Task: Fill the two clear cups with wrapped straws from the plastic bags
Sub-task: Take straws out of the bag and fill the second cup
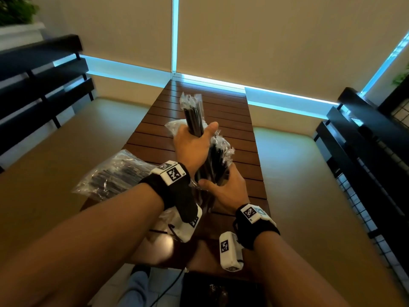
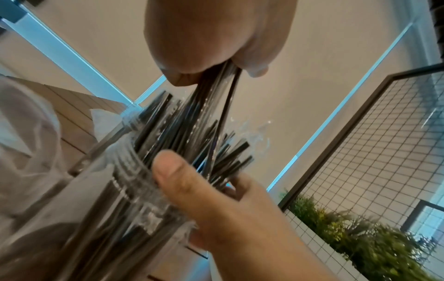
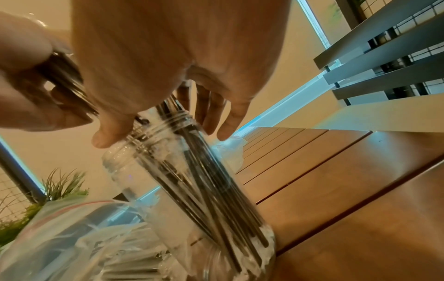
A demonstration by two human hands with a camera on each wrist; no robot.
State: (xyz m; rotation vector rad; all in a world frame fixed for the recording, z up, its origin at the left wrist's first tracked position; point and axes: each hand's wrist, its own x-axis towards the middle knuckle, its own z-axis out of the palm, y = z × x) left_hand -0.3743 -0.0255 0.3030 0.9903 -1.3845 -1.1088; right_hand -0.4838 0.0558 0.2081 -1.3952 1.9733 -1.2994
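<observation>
Black wrapped straws, one bundle over the clear cup.
Your left hand (image 1: 192,145) is closed in a fist round the bundle of straws (image 1: 193,116), gripping it near the middle, with the upper ends sticking out above your thumb and the lower ends in the mouth of the clear cup (image 3: 149,171). Your right hand (image 1: 223,191) grips the cup at the rim, thumb on one side and fingers on the other. The cup is tilted, packed with straws, low over the slatted wooden bench (image 1: 221,111). Can't tell if its base touches. A plastic bag (image 1: 115,173) of more straws lies on the bench's left edge, beside your left wrist.
</observation>
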